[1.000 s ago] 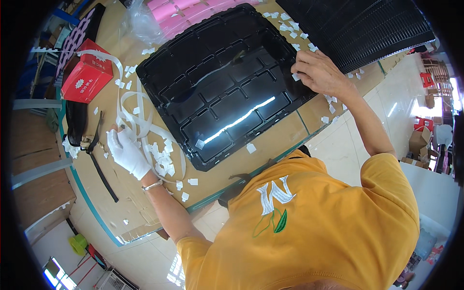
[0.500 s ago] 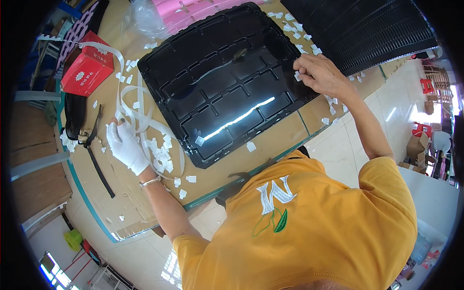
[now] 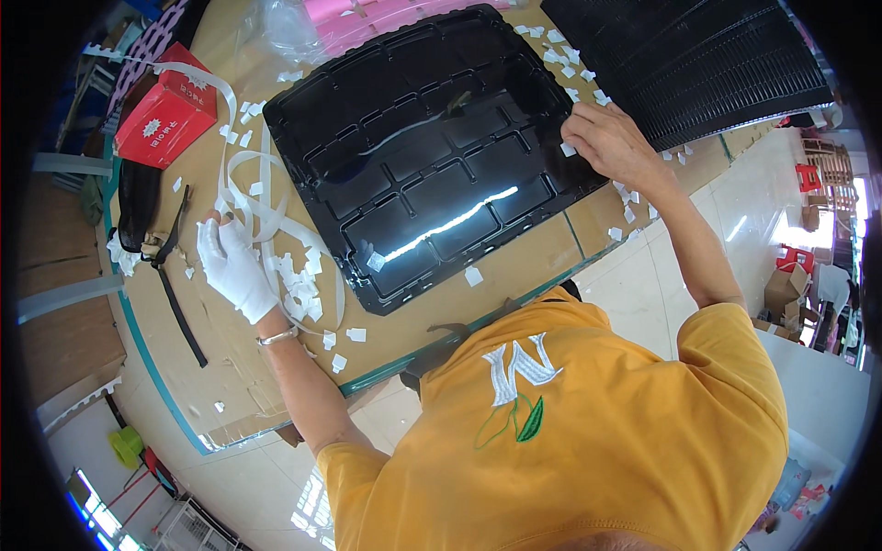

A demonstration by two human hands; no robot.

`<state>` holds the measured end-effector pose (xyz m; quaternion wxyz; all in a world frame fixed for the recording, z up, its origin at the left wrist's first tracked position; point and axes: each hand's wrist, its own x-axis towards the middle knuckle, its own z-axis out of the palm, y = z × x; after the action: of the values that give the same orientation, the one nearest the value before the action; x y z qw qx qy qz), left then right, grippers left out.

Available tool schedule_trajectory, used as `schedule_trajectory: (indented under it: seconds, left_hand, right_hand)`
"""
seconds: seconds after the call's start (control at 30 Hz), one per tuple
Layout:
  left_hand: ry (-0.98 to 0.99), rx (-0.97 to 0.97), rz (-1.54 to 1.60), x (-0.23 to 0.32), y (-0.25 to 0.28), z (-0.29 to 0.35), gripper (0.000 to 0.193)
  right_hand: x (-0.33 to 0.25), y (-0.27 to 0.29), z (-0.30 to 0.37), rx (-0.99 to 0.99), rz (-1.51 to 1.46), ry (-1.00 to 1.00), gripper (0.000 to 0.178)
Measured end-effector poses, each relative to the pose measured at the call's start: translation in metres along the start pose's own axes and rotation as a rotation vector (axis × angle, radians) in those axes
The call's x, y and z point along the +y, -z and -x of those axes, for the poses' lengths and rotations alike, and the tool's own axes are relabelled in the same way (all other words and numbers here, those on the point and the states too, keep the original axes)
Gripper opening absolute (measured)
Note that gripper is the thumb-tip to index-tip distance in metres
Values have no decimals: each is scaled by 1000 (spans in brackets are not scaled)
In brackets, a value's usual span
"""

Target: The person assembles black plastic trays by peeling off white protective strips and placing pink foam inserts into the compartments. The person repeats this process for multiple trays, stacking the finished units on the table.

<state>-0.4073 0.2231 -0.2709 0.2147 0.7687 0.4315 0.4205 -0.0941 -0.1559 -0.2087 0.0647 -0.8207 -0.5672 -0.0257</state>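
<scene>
A shiny black plastic tray (image 3: 432, 165) with raised ribs lies on the brown work table. At its right edge is my right hand (image 3: 614, 145), bare, with the fingers curled together against the rim. A small white tape piece (image 3: 568, 150) shows at those fingertips. My left hand (image 3: 234, 271) wears a white glove with some fingertips bare. Its fingers close on a long white tape strip (image 3: 223, 204) that loops across the table and up to a red box (image 3: 165, 119). Another white piece (image 3: 376, 263) shows on the tray's near left corner.
Small white pieces (image 3: 301, 289) lie scattered around the tray. A ribbed black sheet (image 3: 689, 69) is at the far right. Pink material (image 3: 367, 23) and clear plastic film (image 3: 285, 32) lie at the back. A black strap (image 3: 175, 308) lies on the left, near the table's green edge (image 3: 152, 367).
My right hand has shifted slightly right and down along the tray's rim, with the white piece still at its fingertips. My left hand has moved a little left. The tray stays in place.
</scene>
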Motion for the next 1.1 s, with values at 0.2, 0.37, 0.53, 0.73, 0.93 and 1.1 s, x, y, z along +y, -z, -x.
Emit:
schedule_trajectory:
  seconds: [0.2,0.37,0.53,0.73,0.93,1.1]
  left_hand:
    - [-11,-13,28,3,-1,0,30]
    - [10,-25,57,5,0,2,30]
    - [39,-37,75,0,-3,0,31]
    - [47,-12,28,-1,0,0,34]
    - [-119,-24,9,25,42,-27,27]
    - [-76,-97,443,71,20,-111,40]
  right_hand:
    - [2,-9,-3,37,132,120,4]
    - [-1,-9,4,151,166,233,7]
    - [-18,23,81,416,114,5,14]
    - [6,18,60,413,5,-337,18]
    - [22,12,-16,403,95,-198,10]
    - [4,15,-62,503,-63,-119,14]
